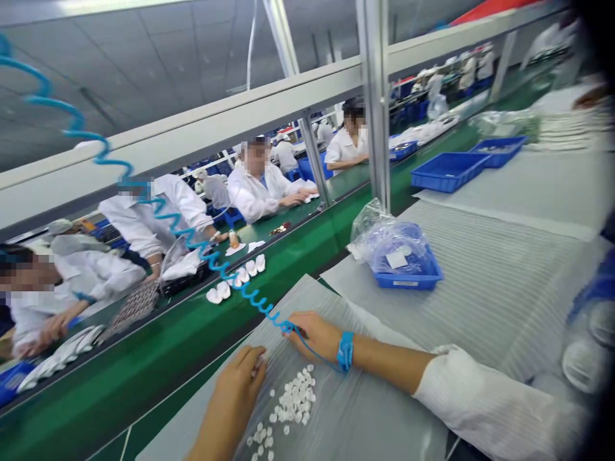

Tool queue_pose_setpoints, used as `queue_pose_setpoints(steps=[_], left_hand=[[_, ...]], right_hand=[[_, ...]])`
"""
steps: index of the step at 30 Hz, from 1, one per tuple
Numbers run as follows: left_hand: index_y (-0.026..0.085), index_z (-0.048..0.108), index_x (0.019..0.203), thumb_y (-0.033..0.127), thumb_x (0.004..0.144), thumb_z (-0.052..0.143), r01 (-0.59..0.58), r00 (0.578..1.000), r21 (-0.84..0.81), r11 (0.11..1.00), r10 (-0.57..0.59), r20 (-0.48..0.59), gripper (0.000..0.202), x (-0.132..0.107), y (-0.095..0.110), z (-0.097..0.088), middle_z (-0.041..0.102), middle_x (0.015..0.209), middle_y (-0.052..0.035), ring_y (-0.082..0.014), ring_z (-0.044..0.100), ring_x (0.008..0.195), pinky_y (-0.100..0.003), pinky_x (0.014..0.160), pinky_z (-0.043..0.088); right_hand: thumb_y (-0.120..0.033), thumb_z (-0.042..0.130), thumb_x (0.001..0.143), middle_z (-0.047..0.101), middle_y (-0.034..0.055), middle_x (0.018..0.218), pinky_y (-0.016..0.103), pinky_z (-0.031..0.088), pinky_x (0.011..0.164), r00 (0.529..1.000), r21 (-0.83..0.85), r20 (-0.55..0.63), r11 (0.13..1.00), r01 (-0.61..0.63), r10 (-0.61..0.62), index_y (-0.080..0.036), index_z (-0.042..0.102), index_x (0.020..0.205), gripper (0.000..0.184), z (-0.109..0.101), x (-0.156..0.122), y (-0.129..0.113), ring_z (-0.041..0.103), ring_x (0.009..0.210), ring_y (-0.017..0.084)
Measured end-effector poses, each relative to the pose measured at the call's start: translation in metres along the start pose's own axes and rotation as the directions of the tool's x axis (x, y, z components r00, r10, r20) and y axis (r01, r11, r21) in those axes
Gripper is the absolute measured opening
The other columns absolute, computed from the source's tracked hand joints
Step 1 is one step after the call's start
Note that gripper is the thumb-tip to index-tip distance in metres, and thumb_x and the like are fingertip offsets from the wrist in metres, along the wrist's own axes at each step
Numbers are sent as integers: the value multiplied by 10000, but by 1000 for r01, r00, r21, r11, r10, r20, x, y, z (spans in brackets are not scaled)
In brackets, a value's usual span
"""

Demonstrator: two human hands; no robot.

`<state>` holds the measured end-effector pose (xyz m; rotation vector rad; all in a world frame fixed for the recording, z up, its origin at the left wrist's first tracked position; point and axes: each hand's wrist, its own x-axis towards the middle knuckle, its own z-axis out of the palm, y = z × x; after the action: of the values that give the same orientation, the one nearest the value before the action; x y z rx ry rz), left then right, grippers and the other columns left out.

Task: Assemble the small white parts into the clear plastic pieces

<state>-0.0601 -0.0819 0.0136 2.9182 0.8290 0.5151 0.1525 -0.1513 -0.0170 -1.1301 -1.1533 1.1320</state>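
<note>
My left hand [233,397] pinches a small white piece at its fingertips, just above a loose pile of small white pieces [294,400]. The pile lies on a ribbed white sheet [365,410]. My right hand [312,336] rests on the same sheet beyond the pile, fingers drawn together, and its fingertips hide whatever they may hold. A blue wrist strap [344,352] circles my right wrist, and its coiled blue cord [216,266] runs up and left across the view. A white sleeve [480,397] covers my right forearm.
A blue tray [408,278] holding a clear plastic bag sits beyond my right hand. A green conveyor belt [144,358] carries white cup-shaped parts [235,282]. Several co-workers in white coats sit across it. Two more blue trays [449,171] stand at the upper right.
</note>
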Motion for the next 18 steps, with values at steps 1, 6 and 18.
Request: queue_pose_setpoints(steps=[1,6,18], left_hand=[[237,650,1054,267,968,451,-44,998,16,999,44,-54,219,3,10,-4,707,948,-63,-218,712,798,-312,685,587],[247,640,1128,241,1000,414,-300,946,83,950,308,-98,260,23,51,-8,709,1043,-89,-253,684,926,-390,787,593],[292,597,1265,376,976,503,-219,957,123,968,237,-165,316,5,36,-2,711,1170,-97,-313,672,1008,-470,811,598]], right_hand=[[-259,619,880,581,-18,771,256,442,772,999,59,6,997,-44,44,-191,602,741,156,2,0,-2,541,761,137],[-412,162,1040,588,10,627,265,485,578,925,347,256,867,-358,280,-170,554,721,560,14,1,-6,584,578,146],[-326,340,1029,391,-67,583,103,176,333,842,551,365,636,-539,397,-159,470,725,371,2,0,-5,247,375,27]])
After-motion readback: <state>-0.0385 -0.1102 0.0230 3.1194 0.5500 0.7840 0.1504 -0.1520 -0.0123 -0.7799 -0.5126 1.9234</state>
